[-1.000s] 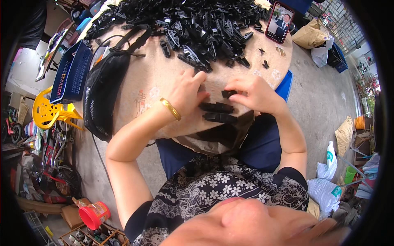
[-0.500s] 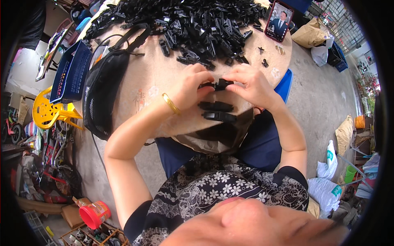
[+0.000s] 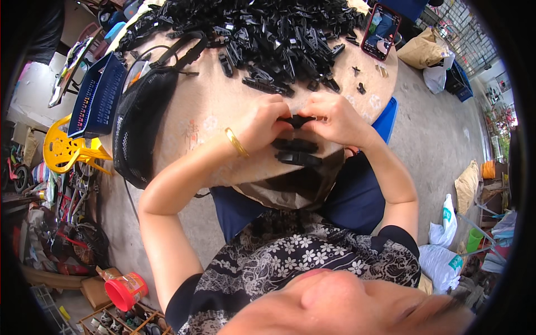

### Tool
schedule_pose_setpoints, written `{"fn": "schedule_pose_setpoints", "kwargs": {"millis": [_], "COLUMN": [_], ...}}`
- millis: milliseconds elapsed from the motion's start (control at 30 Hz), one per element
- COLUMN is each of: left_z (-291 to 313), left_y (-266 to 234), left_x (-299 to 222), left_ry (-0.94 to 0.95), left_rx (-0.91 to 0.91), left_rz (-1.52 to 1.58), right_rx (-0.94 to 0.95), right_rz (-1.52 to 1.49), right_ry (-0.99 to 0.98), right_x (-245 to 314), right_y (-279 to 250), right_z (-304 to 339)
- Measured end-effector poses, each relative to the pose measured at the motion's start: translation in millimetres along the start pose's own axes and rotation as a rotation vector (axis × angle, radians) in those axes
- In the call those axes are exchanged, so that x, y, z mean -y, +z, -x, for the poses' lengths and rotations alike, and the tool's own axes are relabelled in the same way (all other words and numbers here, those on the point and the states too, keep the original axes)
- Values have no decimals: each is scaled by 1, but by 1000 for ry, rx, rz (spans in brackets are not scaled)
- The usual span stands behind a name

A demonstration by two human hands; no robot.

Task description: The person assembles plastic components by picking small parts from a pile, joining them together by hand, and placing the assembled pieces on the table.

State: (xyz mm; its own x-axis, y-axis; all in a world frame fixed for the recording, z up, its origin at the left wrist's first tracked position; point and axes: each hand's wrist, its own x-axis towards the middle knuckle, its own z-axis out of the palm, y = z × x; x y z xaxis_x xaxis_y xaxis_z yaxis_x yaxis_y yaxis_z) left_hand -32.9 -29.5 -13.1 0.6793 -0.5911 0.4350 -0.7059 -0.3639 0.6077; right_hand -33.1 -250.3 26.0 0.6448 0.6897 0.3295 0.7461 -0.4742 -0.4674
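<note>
Your left hand (image 3: 265,120) and your right hand (image 3: 335,118) meet over the near part of the round table (image 3: 206,117). Together they hold one small black plastic part (image 3: 297,119) between them. The fingers of both hands are curled narrow around its two ends, and the fingertips almost touch each other above it. On your left wrist there is a gold bangle (image 3: 236,142).

Just on the near side of the held part, two more black pieces (image 3: 297,152) lie flat on the table, one beside the other, close to the table edge. On the far side of the held part, a big pile of black plastic parts (image 3: 262,28) covers the far half of the table. To the far right of the held part a phone (image 3: 381,30) lies on the table, its screen lit, and a few single small parts (image 3: 360,86) lie near it. To the left of the held part, a black mesh bag (image 3: 142,120) hangs over the table edge, and a blue basket (image 3: 97,95) stands beyond it.
</note>
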Motion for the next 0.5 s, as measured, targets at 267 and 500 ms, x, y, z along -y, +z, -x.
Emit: {"fn": "schedule_pose_setpoints", "kwargs": {"millis": [267,500], "left_z": [-10,-8], "left_y": [-33,-30], "left_x": [24,24], "left_ry": [-16,-82], "left_rx": [-238,-170], "left_rz": [-451,-520], "right_rx": [-75,-116], "right_rz": [-27,289], "right_ry": [2,69], "right_x": [-16,-21], "right_y": [6,19], "right_z": [-21,-30]}}
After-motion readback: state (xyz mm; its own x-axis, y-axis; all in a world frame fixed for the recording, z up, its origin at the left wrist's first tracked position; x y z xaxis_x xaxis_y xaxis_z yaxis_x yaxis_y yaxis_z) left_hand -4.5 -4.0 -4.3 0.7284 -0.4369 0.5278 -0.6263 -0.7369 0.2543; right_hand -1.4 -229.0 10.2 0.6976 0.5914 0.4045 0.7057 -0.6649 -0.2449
